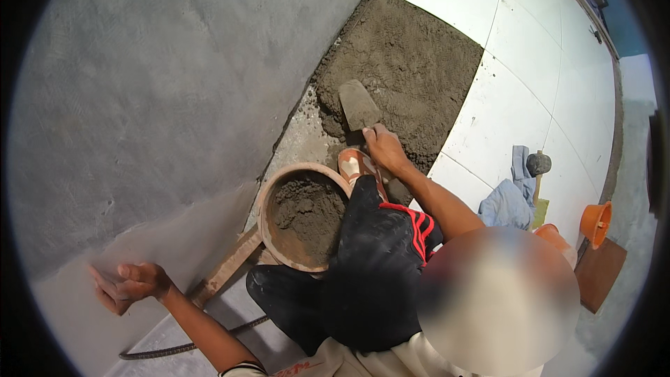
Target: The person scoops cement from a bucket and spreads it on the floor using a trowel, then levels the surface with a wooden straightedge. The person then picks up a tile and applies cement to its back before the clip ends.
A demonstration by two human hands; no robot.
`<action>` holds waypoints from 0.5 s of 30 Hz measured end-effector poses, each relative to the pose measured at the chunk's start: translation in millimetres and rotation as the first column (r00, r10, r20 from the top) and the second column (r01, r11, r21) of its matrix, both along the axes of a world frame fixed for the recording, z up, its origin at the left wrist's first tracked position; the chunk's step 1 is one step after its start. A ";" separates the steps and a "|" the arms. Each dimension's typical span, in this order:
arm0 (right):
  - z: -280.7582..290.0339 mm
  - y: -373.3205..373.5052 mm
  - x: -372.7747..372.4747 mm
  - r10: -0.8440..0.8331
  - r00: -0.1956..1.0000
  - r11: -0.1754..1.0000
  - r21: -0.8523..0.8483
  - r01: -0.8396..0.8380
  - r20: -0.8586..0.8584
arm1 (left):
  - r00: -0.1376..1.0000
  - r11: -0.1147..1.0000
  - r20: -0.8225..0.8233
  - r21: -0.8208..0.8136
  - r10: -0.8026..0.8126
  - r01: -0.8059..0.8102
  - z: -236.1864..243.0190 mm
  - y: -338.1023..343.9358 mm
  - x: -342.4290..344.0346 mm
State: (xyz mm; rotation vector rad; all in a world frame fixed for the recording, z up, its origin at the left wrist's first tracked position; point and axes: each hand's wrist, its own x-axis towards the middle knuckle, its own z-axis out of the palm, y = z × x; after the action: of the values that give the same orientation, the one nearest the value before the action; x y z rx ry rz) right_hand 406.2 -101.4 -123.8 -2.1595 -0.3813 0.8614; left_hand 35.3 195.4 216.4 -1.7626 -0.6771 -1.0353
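Note:
My right hand (380, 141) grips a trowel (359, 101) whose flat blade lies over wet mortar (419, 63) spread beside the grey wall. My left hand (129, 286) is held at the lower part of the wall (139, 98), fingers apart and loosely bent with nothing in them; whether it touches the wall is unclear. A round bucket (265, 216) holding mortar (307, 216) sits between my left hand and my sandalled foot (352, 164), at my dark-clad legs. A long dusty wooden bar (234, 262) lies beside the bucket.
White floor tiles (523, 84) border the mortar on the right. On them lie a pale blue cloth (506, 206) and a dark-headed mallet (539, 163). An orange container (593, 227) and a brown board (601, 272) are at the far right. A dark ribbed rod (160, 352) runs along the lower left.

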 end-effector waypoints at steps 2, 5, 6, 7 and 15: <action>31.1 17.1 17.2 0.194 0.963 0.978 -0.113 -0.175 0.189 | 0.999 0.999 -0.031 0.030 0.034 -0.033 13.2 -2.8 -18.7; 26.0 -19.8 94.5 0.230 0.932 0.960 -0.225 -0.168 0.282 | 0.999 0.999 -0.012 0.042 0.034 -0.034 5.4 4.3 -17.8; 23.8 -35.1 123.6 0.217 0.917 0.959 -0.246 -0.138 0.334 | 1.000 0.999 -0.003 0.044 0.027 -0.027 4.0 3.3 -11.8; 25.9 -46.4 147.9 0.147 0.928 0.963 -0.262 -0.057 0.341 | 1.000 0.999 -0.006 0.046 0.024 -0.024 5.1 1.4 -10.0; 50.9 15.2 157.4 0.510 0.796 0.854 -0.298 -0.426 0.327 | 0.995 0.993 -0.024 0.065 0.098 -0.096 6.5 4.9 -27.0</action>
State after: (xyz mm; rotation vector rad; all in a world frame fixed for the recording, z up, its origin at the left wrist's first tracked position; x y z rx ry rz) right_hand 563.6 -86.2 -72.9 -2.4846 -1.1236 0.7393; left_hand 8.3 200.3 222.9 -1.6694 -0.6984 -0.9548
